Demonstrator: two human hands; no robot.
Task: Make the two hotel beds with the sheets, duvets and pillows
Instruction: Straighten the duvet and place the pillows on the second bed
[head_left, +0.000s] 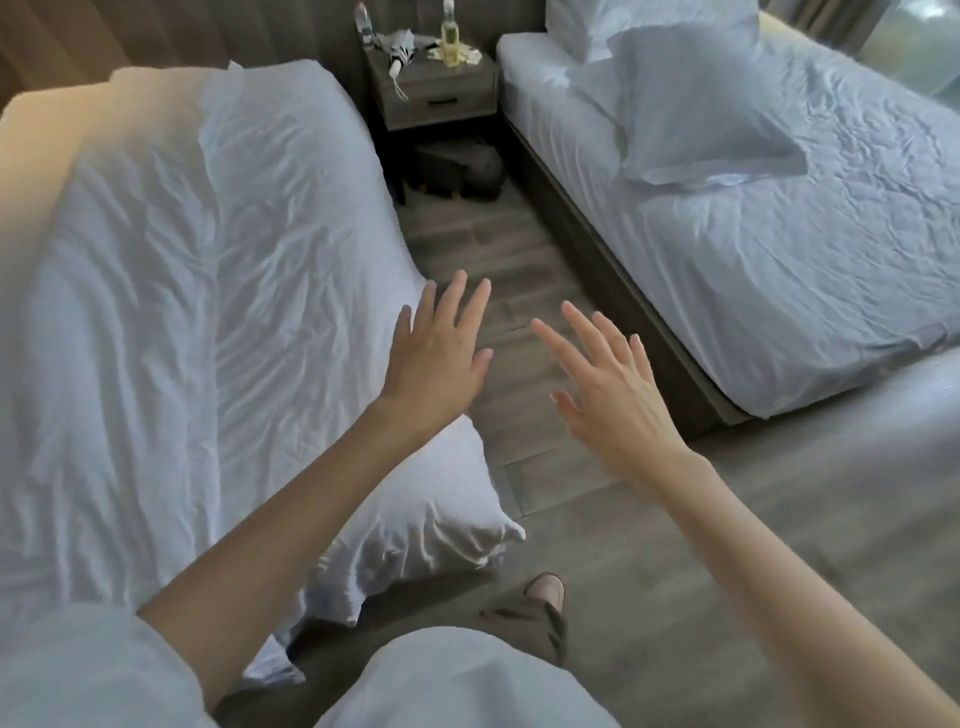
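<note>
Right now my left hand and right hand hang spread and empty over the floor; next, I reckon, fetch the pillow at two o'clock.

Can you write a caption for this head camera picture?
Both empty hands, left and right, reach out between two rumpled white beds.

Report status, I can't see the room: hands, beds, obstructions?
Left hand, right hand open, empty. Duvet rumpled, pillow loose. Bag between beds.

Pale short sleeve; olive trousers; slipper; arms bare.
</note>
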